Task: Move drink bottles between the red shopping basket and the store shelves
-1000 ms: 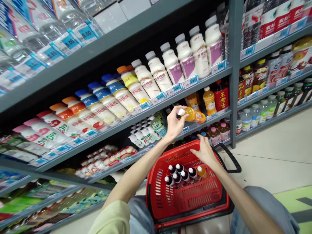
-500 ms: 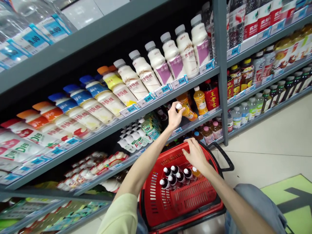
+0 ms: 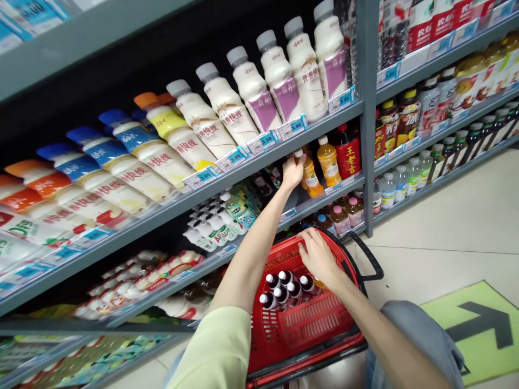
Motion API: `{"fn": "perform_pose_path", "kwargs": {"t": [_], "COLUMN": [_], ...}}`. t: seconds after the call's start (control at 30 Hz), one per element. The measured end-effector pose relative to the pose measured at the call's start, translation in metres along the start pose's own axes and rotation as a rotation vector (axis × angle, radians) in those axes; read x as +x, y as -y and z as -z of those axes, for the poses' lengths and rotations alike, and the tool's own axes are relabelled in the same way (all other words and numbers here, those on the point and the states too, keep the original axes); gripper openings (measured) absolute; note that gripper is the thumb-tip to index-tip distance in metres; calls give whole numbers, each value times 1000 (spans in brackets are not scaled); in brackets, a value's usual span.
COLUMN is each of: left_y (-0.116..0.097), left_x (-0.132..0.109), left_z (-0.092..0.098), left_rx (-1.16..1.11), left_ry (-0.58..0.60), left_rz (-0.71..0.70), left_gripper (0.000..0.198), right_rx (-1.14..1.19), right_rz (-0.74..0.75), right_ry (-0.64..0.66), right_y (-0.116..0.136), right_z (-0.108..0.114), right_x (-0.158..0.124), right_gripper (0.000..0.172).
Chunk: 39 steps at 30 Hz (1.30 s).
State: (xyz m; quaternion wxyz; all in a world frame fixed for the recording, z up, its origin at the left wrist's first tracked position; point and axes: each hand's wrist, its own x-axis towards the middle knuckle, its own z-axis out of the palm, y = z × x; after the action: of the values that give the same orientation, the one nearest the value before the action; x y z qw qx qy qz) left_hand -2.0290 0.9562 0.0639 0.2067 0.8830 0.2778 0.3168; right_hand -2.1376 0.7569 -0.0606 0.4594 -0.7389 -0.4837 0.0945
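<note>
My left hand (image 3: 292, 172) reaches into the shelf, its fingers closed around the top of an orange juice bottle (image 3: 312, 178) with a white cap. The bottle stands nearly upright in front of the shelf's dark back. Just right of it is another orange juice bottle (image 3: 328, 161). Over the far side of a red shopping basket (image 3: 316, 324) is my right hand (image 3: 318, 258), fingers apart and bent, nothing visible in them. Several dark bottles with white caps (image 3: 281, 292) stand in the basket. An orange bottle (image 3: 319, 283) shows partly beneath my right hand.
Above the left hand runs a shelf edge (image 3: 279, 141) with price tags and milk drink bottles (image 3: 247, 97). A shelf post (image 3: 368, 119) rises at the right. The basket's black handle (image 3: 375, 265) sticks out rightward. A green floor mat with an arrow (image 3: 474, 329) lies at lower right.
My left hand has brought the tilted orange juice bottle back and upright into the shelf. The right hand stays over the basket. The view has shifted slightly.
</note>
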Motion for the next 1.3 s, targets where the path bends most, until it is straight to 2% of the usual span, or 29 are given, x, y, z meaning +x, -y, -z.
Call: {"fn": "perform_pose_path", "kwargs": {"t": [0.23,0.53,1.0,1.3], "left_y": [-3,-5,-3,-2], "left_x": [4,-2,-3,-2], "left_z": [9,14,3,1], "left_rx": [63,51,45,-3], "left_ry": [59,76,16,44], "left_rz": [-18,-25,-1,7], "left_gripper": [40,42,45,43], "right_rx": [-94,-185,-247,-286], "right_rz": [10,50,47,40], "right_ry": [44,115,200,231], "right_y": [4,9,16,16], "right_z": [-1,-4,-10,-18], "right_x": [0,-4,-4,-3], "right_gripper": [27,28,27,25]}}
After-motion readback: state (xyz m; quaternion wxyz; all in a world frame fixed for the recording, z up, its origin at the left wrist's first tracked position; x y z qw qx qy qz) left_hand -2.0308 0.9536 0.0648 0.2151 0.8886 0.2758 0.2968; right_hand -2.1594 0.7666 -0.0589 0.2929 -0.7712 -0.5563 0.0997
